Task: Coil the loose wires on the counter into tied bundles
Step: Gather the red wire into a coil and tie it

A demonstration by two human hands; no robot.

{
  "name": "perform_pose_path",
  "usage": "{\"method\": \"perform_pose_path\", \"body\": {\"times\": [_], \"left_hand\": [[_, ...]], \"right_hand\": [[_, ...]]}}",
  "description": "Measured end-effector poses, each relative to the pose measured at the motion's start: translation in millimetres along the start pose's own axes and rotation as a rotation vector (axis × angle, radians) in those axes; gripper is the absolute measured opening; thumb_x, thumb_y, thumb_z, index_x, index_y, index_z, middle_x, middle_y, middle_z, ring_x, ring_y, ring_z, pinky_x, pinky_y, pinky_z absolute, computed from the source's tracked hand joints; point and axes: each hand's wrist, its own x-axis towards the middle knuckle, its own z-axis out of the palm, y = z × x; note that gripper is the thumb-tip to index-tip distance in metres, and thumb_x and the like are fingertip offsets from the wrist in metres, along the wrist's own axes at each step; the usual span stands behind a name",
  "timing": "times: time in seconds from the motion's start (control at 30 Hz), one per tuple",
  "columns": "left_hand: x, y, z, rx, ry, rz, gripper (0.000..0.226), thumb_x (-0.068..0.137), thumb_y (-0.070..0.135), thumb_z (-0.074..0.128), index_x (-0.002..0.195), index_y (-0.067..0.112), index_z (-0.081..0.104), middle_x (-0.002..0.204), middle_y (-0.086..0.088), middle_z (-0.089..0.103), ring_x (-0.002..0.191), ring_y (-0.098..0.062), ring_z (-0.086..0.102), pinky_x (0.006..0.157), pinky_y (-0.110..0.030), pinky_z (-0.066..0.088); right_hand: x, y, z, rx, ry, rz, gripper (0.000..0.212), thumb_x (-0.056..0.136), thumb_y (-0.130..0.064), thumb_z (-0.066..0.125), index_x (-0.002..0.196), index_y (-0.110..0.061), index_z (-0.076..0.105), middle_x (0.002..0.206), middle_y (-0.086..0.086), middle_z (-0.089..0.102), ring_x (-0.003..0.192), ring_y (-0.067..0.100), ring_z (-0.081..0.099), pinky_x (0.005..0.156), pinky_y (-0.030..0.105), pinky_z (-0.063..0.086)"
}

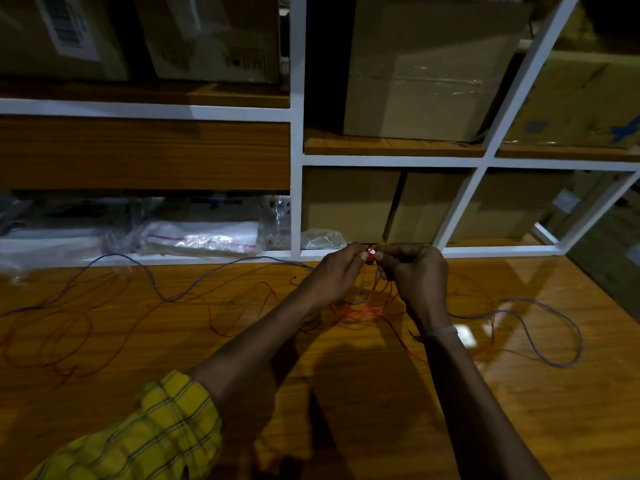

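Orange-brown glossy wooden counter (346,393) was covered w/ loose wire, so the job looked barely begun. Thin red wire (79,327) sprawled in slack loops over the left side and ran under the hands to the right; thin blue-purple wire (194,285) trailed along the far edge from the left, and its other end looped out on the right. No tied bundle showed anywhere. Left hand (337,271) and right hand (417,275) met just above the counter at the far centre, fingers curled, both pinching a small red-and-white piece (371,253) between them, prob. a connector or wire end; can't tell which. A bright tangle of red strands hung below the hands. Judged: still gathering the first coil; both wires left to wind & tie.
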Motion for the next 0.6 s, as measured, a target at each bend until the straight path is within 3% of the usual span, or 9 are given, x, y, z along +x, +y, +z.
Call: {"method": "perform_pose_path", "body": {"times": [0.17,0.4,0.6], "left_hand": [[-2,-1,-2,0.012,-0.012,0.009,0.025,0.111,0.032,0.039,0.118,0.016,0.058,0.08,0.004,0.056,0.07,-0.01,0.053,0.063,-0.033,0.038],[-3,-4,-2,-0.108,0.013,-0.049,0.019,0.109,0.035,0.043,0.098,0.028,0.058,0.068,0.009,0.049,0.062,-0.01,0.046,0.062,-0.035,0.036],[-4,-4,-2,-0.317,0.085,-0.164,0.026,0.107,0.033,0.047,0.1,0.018,0.067,0.056,0.01,0.04,0.049,-0.009,0.034,0.053,-0.031,0.027]], "right_hand": [[2,2,2,0.013,-0.004,0.03,0.008,0.084,-0.018,0.084,0.091,-0.018,0.085,0.073,0.0,0.079,0.071,0.025,0.077,0.071,0.051,0.064],[-2,-4,3,0.009,-0.023,0.025,0.006,0.084,-0.016,0.084,0.089,-0.016,0.085,0.066,0.001,0.076,0.061,0.018,0.071,0.066,0.042,0.061],[-7,-10,7,0.03,-0.05,0.032,0.006,0.084,-0.02,0.084,0.089,-0.017,0.085,0.068,-0.001,0.077,0.058,0.012,0.069,0.059,0.03,0.057]]}}
